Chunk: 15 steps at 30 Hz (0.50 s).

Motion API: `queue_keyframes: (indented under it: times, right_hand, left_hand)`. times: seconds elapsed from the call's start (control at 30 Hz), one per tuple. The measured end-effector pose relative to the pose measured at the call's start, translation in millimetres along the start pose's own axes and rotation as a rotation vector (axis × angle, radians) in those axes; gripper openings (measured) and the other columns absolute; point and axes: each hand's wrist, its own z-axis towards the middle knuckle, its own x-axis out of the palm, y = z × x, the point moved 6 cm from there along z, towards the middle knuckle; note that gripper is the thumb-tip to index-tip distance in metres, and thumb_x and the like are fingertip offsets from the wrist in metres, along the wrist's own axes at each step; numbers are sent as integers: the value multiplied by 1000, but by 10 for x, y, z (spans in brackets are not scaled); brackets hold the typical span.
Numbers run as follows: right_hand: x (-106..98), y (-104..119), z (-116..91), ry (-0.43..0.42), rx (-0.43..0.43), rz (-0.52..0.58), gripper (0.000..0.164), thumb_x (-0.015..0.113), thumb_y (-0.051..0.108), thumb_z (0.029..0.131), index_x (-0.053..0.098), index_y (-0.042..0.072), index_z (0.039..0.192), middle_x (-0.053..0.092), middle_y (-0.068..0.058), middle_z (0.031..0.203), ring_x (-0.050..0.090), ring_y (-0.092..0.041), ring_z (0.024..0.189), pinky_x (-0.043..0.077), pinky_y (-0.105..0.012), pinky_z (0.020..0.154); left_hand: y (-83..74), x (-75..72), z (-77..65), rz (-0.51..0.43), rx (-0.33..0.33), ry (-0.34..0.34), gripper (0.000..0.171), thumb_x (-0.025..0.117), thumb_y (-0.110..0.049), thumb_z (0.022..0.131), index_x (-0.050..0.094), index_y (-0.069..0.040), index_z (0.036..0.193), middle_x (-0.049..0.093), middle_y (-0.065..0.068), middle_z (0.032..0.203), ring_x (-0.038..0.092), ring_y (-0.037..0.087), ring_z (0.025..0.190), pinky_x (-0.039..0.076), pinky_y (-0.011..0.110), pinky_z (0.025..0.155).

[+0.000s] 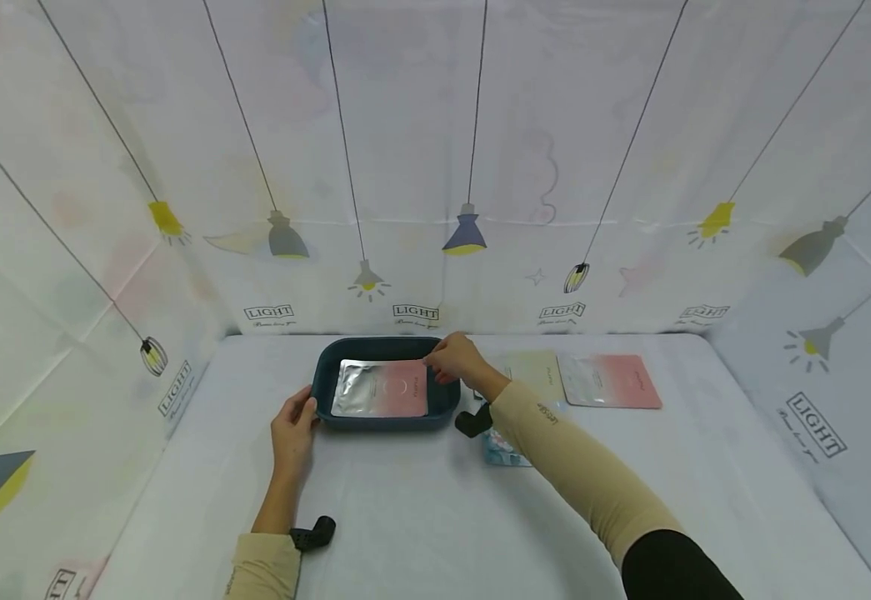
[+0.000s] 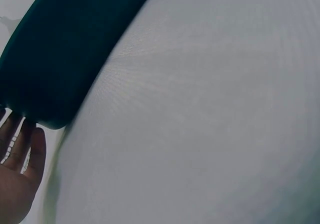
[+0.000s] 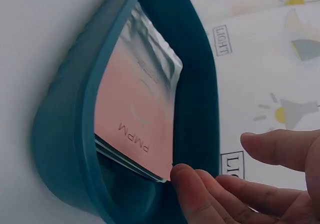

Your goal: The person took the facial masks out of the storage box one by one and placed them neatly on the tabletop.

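Note:
In the head view a dark teal tub (image 1: pixel 386 423) stands on the white-covered table. Several flat foil sachets lie stacked inside it, the top sachet (image 3: pixel 135 99) silver fading to pink with "PMPM" print. My left hand (image 1: pixel 294 429) is at the tub's left end; the left wrist view shows its fingers (image 2: pixel 36 154) fairly straight, tips against the tub wall. Over the tub's right end is my right hand (image 1: pixel 461 362). Its fingertips (image 3: pixel 187 181) are at the top sachet's corner, one digit standing apart; whether they touch the sachet I cannot tell.
Right of the tub lie a pink-and-silver sachet (image 1: pixel 611 382) and a pale yellow sachet (image 1: pixel 536 373). A blue patterned packet (image 1: pixel 503 450) is partly hidden under the right forearm. Behind the table hangs a white backdrop (image 1: pixel 405 167) printed with lamps.

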Motion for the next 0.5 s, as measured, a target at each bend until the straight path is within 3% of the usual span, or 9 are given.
queue_keyframes:
  times: [0.17, 0.23, 0.37, 0.5]
  right_hand:
    - [141, 2, 43, 28, 0, -51, 27, 66, 13, 90, 67, -9, 106, 67, -28, 108, 71, -31, 78, 61, -41, 77]
    - [197, -12, 66, 34, 5, -74, 22, 67, 13, 89, 68, -8, 96, 69, -26, 100, 70, -28, 70, 62, -38, 70]
    - [310, -66, 115, 33, 45, -150, 18, 69, 11, 87, 68, -7, 92, 70, -22, 90, 71, -29, 68, 61, -37, 66]
    - [412, -122, 131, 39, 85, -223, 21, 71, 10, 86, 66, -6, 99, 70, -19, 88, 73, -33, 76, 61, -38, 68]
  left_hand:
    - [-2, 1, 1, -9, 7, -13, 39, 51, -23, 102, 53, -6, 137, 55, 13, 140, 56, 24, 123, 52, 9, 79]
    - [-6, -4, 0, -9, 7, -14, 38, 51, -23, 102, 53, -7, 136, 56, 12, 139, 56, 24, 123, 51, 8, 78]
    - [-8, -7, -5, -4, 12, -6, 38, 51, -23, 102, 53, -7, 136, 56, 12, 139, 56, 24, 124, 52, 9, 79]
    - [6, -3, -8, -6, 11, -7, 38, 51, -24, 102, 54, -7, 136, 56, 11, 139, 56, 23, 123, 51, 8, 79]
